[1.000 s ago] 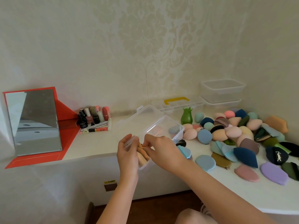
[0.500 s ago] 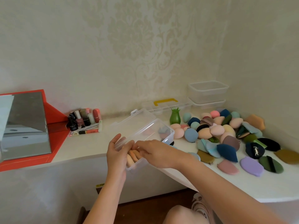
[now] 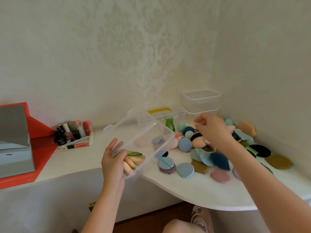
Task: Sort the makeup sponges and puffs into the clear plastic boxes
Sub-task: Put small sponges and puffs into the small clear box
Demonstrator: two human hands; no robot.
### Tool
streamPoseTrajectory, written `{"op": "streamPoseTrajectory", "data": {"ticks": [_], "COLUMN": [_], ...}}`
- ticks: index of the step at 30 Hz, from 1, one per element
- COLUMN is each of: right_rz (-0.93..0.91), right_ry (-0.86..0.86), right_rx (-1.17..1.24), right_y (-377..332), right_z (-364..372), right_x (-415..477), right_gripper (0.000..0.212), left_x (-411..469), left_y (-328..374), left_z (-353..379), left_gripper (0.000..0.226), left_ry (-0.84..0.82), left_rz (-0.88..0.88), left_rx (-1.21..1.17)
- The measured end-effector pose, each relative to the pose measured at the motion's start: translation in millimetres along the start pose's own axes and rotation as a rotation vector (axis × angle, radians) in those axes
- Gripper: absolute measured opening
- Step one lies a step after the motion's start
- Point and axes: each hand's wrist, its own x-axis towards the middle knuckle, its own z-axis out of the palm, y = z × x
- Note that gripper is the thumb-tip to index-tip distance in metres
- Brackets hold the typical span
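My left hand (image 3: 112,159) grips the box (image 3: 152,132), few sponges (image 3: 133,163) inside; right hand (image 3: 212,130), fingers curled, grasp unclear, hovers over the large unsorted pile (image 3: 218,159).

On my feed, a mirror (image 3: 15,140) leans in a red stand (image 3: 40,132) at the far left of the white counter (image 3: 193,190). Just right of it, a cluster of small bottles (image 3: 74,132) stands against the patterned wallpaper (image 3: 126,47), with a few pens (image 3: 75,145) lying in front. I see a green vase (image 3: 170,124) upright further right. Below the counter edge I make out dark wooden floor (image 3: 151,219).
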Motion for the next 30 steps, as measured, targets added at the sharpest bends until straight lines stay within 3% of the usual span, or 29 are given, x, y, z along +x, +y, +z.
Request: {"op": "streamPoseTrajectory", "data": {"ticks": [5, 9, 13, 23, 27, 30], "right_rz": [0.263, 0.236, 0.26, 0.329, 0.203, 0.033], "right_ry": [0.056, 0.126, 0.054, 0.101, 0.203, 0.36], "right_rx": [-0.413, -0.699, -0.857, -0.669, -0.697, -0.544], "right_y": [59, 104, 121, 125, 99, 69], "right_z": [-24, -34, -35, -43, -67, -79], "right_x": [21, 34, 33, 35, 32, 28], "right_gripper": [0.034, 0.031, 0.024, 0.024, 0.025, 0.023], "left_x": [-2, -7, -10, -13, -13, -13], "left_y": [-9, -15, -20, -23, -26, -27], "left_z": [26, 46, 62, 66, 66, 66], "left_gripper": [0.049, 0.049, 0.049, 0.048, 0.05, 0.051], "left_ry": [-0.058, -0.095, -0.116, -0.128, -0.12, -0.119], "left_rz": [-0.007, -0.008, -0.006, 0.023, 0.05, 0.058], "left_rx": [0.001, 0.021, 0.037, 0.047, 0.07, 0.079]}}
